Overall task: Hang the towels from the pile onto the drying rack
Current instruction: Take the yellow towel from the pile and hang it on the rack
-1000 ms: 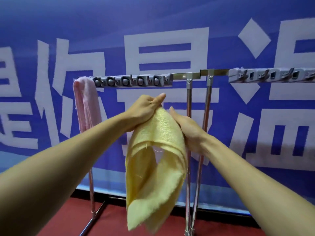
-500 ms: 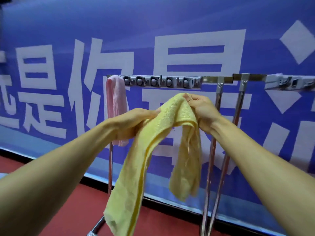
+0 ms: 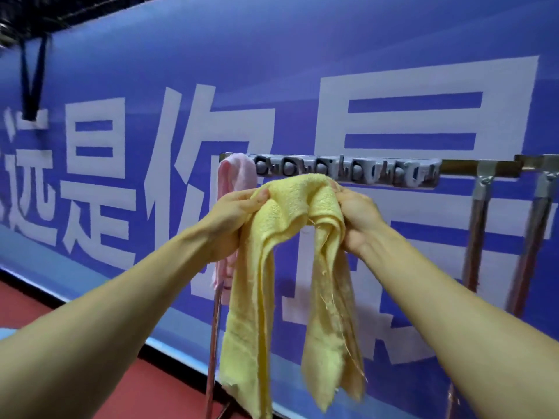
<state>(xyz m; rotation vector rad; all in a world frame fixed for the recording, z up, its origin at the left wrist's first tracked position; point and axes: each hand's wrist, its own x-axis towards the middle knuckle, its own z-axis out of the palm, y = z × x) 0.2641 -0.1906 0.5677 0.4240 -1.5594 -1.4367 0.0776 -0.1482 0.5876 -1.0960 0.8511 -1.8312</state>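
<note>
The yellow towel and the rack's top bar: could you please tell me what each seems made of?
The yellow towel looks like looped terry cotton, matte, with loose threads at its edges. The rack's top bar seems metal with dull sheen; its grey clip strip looks moulded plastic.

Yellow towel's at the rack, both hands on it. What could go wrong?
The yellow towel is bunched between left hand and right hand; hung so, it may slide off. The left hand sits in front of the pink towel and could knock it. Its loose threads might snag the grey hook strip.
</note>
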